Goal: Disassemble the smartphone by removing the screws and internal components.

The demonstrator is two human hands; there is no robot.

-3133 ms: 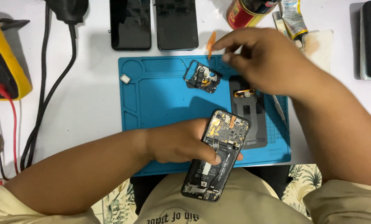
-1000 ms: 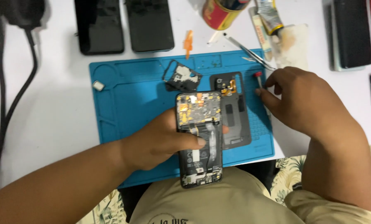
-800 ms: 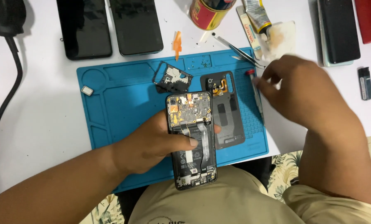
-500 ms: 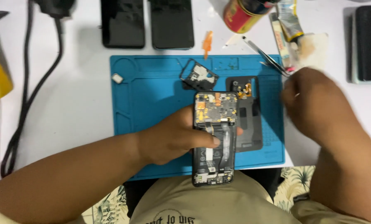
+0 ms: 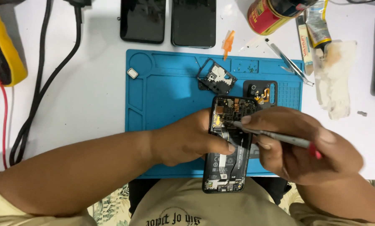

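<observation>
I see my left hand point(image 5: 187, 140) wrapped around the opened phone point(image 5: 228, 144), gripping its left edge above the near edge of the blue mat point(image 5: 166, 88). My right hand point(image 5: 298, 144) pinches a thin screwdriver point(image 5: 275, 136), its tip on the phone's upper board. The fingers hide the phone's right edge, and the small parts under the tip are too fine to make out. On the surface point(image 5: 87, 83) beyond lie a loose cover plate point(image 5: 216, 77), tweezers point(image 5: 290, 62), two dark phones point(image 5: 168, 21) and a red can point(image 5: 267, 14).
</observation>
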